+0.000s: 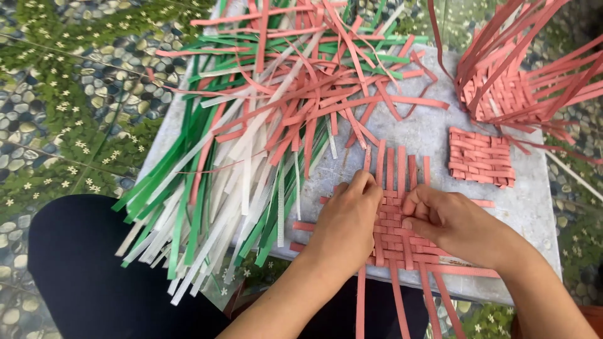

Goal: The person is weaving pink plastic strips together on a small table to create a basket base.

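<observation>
A flat mat of woven pink strips (397, 240) lies on a grey board (433, 132), its loose ends sticking out toward and away from me. My left hand (347, 225) rests palm down on the left part of the weave, fingers pressing the strips. My right hand (445, 221) is at the right part, fingertips pinching a pink strip near the middle of the weave. The two hands almost meet over the mat.
A big loose heap of green, white and pink strips (251, 125) covers the board's left and back. A small finished pink woven square (481, 157) lies at the right; a half-woven pink basket (502, 94) stands behind it. My dark-clad knee (81, 263) is at lower left, over a pebble-patterned floor.
</observation>
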